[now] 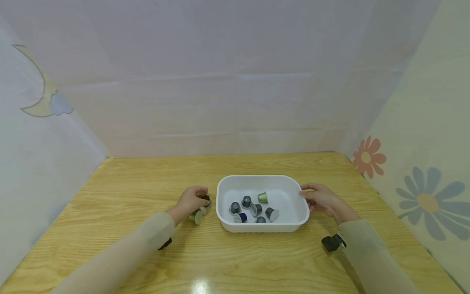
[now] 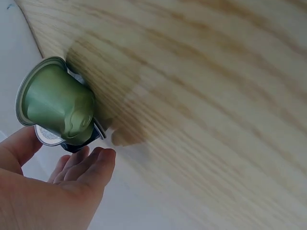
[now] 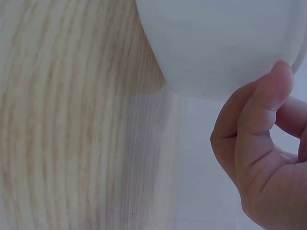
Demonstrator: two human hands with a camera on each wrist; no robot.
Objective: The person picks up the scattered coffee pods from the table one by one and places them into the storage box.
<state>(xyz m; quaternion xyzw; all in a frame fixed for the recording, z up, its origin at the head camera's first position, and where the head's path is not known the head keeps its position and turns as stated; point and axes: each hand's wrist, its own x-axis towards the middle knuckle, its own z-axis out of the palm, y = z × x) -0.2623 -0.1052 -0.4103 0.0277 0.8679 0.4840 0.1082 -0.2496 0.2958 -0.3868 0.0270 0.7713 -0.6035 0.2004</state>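
Note:
My left hand is left of the white tray, its thumb and fingers around a black coffee capsule on the table. Close by that hand lie a green capsule, large in the left wrist view, and another capsule showing its pale lid. At the tray's right end, my right hand grips the rim of the white plastic tray. The right wrist view shows bent fingers against the tray's outer wall. Inside the tray are several dark grey capsules, a blue one and a light green one.
The wood-grain table extends on every side of the tray. A pale cloth wall rises behind it, and side panels with a moon and flowers flank it. A black strap piece hangs at the right wrist.

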